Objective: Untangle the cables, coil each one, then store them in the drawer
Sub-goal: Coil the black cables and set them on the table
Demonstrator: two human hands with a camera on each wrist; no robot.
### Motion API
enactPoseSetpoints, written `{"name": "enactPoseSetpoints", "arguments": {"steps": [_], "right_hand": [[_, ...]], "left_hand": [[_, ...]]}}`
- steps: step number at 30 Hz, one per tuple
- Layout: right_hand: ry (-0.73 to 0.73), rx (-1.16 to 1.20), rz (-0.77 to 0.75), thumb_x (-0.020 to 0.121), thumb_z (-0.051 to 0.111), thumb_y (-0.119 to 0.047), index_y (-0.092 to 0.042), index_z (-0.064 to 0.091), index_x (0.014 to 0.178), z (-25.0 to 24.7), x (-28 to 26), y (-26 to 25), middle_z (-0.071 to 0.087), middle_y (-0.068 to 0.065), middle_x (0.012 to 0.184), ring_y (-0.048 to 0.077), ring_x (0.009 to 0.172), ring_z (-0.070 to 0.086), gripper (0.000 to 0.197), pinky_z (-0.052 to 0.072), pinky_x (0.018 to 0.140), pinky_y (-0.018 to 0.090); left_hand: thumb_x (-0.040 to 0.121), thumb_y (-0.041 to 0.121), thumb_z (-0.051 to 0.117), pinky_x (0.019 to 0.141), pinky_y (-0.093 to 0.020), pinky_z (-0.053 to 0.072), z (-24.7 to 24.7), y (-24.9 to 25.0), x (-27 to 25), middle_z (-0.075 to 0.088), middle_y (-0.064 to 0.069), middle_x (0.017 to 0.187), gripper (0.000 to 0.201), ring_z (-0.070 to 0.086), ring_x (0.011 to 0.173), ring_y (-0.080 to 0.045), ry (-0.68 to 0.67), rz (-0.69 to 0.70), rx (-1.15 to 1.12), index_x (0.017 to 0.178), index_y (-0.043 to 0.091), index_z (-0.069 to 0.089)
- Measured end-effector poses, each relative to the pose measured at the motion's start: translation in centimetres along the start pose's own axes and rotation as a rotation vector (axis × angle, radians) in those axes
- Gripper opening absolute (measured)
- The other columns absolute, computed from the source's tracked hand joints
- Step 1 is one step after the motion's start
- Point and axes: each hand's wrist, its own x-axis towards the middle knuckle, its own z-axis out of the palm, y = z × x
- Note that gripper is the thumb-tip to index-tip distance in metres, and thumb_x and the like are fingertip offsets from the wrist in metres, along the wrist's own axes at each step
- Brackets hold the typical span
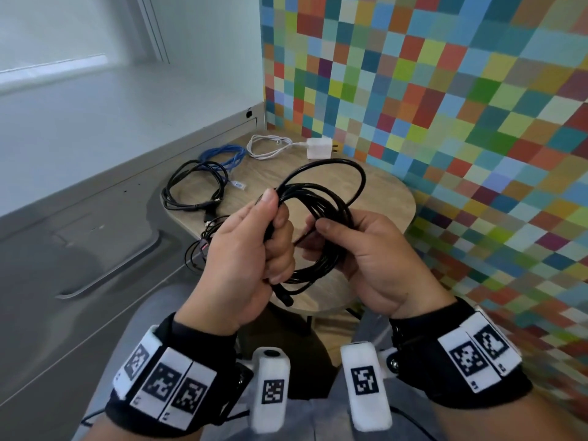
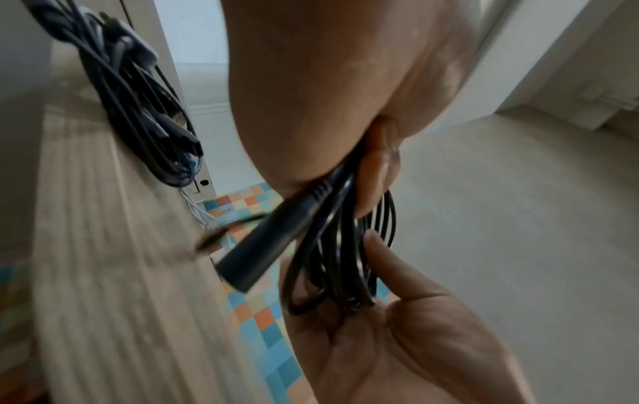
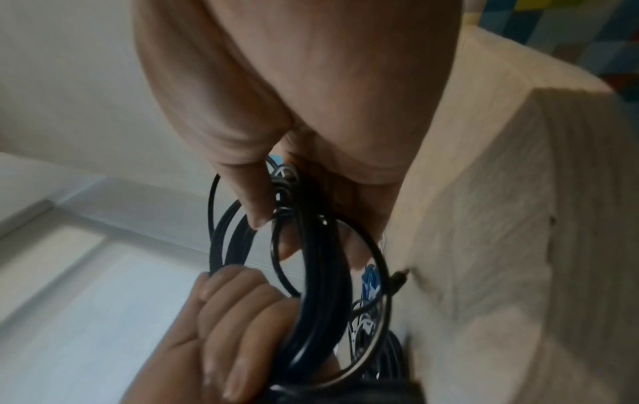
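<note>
At the centre of the head view, the left hand (image 1: pixel 245 249) grips one side of a coiled black cable (image 1: pixel 321 218), fingers curled round the bundle, while the right hand (image 1: pixel 366 259) pinches the opposite side above a round wooden table (image 1: pixel 391 198). Toward the upper left lie a black cable (image 1: pixel 191 189), a blue cable (image 1: pixel 227 155) and a white charger cable (image 1: pixel 270 147). The left wrist view shows the coil's barrel plug (image 2: pixel 263 246) jutting from the fist. The right wrist view shows thumb and fingers clamped on the loops (image 3: pixel 311 273).
</note>
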Motion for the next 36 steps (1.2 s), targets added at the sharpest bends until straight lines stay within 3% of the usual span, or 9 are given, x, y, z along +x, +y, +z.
{"name": "enactPoseSetpoints", "arguments": {"steps": [4,7,11,16,22,26,28,31,36], "right_hand": [[-0.011,0.041,0.029,0.095,0.061,-0.008,-0.005,0.069,0.101,0.0,-0.1,0.0,0.063,0.007,0.068,0.024,0.075,0.068,0.011,0.054,0.083,0.04],[-0.052,0.025,0.016,0.085,0.069,-0.008,-0.005,0.069,0.108,0.2,-0.3,0.0,0.055,0.003,0.063,0.022,0.068,0.057,0.023,0.049,0.085,0.043],[-0.01,-0.581,-0.203,0.086,0.08,-0.006,-0.022,0.071,0.117,-0.1,-0.4,-0.4,0.077,-0.006,0.091,0.009,0.087,0.074,0.037,0.058,0.083,0.025],[0.212,-1.091,-0.448,0.09,0.079,-0.029,-0.032,0.051,0.148,-0.4,-0.8,-0.3,0.066,-0.017,0.128,-0.003,0.115,0.061,0.065,0.046,0.095,0.01],[0.336,-1.046,-0.5,0.08,0.088,-0.034,-0.035,0.046,0.113,-0.3,-1.5,-1.3,0.062,-0.006,0.067,0.006,0.065,0.062,0.054,0.047,0.059,0.014],[0.287,-0.928,-0.477,0.084,0.086,-0.027,-0.032,0.065,0.088,-0.6,-1.3,-1.5,0.069,-0.005,0.067,0.01,0.056,0.065,0.023,0.058,0.057,0.032],[0.213,-0.872,-0.46,0.082,0.087,-0.023,-0.032,0.075,0.079,-1.4,-1.5,-2.1,0.072,-0.009,0.069,0.006,0.057,0.064,0.015,0.055,0.056,0.026],[0.137,-0.908,-0.545,0.078,0.086,-0.022,-0.027,0.081,0.083,-3.6,-2.2,-4.1,0.073,-0.007,0.076,0.008,0.069,0.064,0.009,0.049,0.061,0.018],[0.27,-1.179,-0.748,0.084,0.079,-0.038,-0.029,0.079,0.1,-6.3,-1.5,-5.5,0.056,0.0,0.076,0.023,0.074,0.053,0.018,0.042,0.061,0.038]], "left_hand": [[0.104,0.036,0.045,0.037,-0.023,0.024,0.2,-0.7,0.5,0.027,0.001,0.055,0.035,0.022,0.039,-0.012,0.079,0.026,0.125,0.077,0.015,0.048],[0.109,0.034,0.041,0.039,-0.024,0.026,0.2,-1.1,0.6,0.028,0.001,0.055,0.037,0.024,0.04,-0.013,0.117,0.052,0.193,0.078,0.013,0.048],[0.1,0.042,0.047,0.04,-0.026,0.026,0.3,-1.2,0.3,0.031,0.001,0.054,0.037,0.026,0.042,-0.014,0.101,0.136,0.267,0.078,0.012,0.048],[0.102,0.042,0.049,0.042,-0.03,0.02,0.4,-1.4,-0.2,0.034,0.006,0.054,0.038,0.026,0.045,-0.01,0.091,0.251,0.312,0.077,0.013,0.047],[0.102,0.034,0.045,0.041,-0.031,0.022,0.2,-0.9,-0.1,0.037,0.007,0.057,0.031,0.029,0.046,-0.01,0.115,0.351,0.365,0.075,0.018,0.048],[0.104,0.033,0.044,0.04,-0.03,0.021,-0.5,-0.2,0.1,0.037,0.005,0.058,0.033,0.028,0.046,-0.011,0.168,0.38,0.365,0.074,0.019,0.047],[0.104,0.033,0.044,0.04,-0.03,0.019,-1.1,0.4,0.3,0.036,0.004,0.057,0.035,0.026,0.045,-0.013,0.212,0.375,0.308,0.071,0.023,0.05],[0.107,0.035,0.042,0.039,-0.026,0.02,-2.6,1.8,0.5,0.034,0.006,0.052,0.037,0.024,0.042,-0.012,0.277,0.329,0.147,0.073,0.02,0.049],[0.1,0.045,0.043,0.038,-0.023,0.013,-2.3,2.3,-0.3,0.028,0.01,0.046,0.04,0.015,0.036,-0.008,0.08,0.19,-0.055,0.069,0.021,0.045]]}}
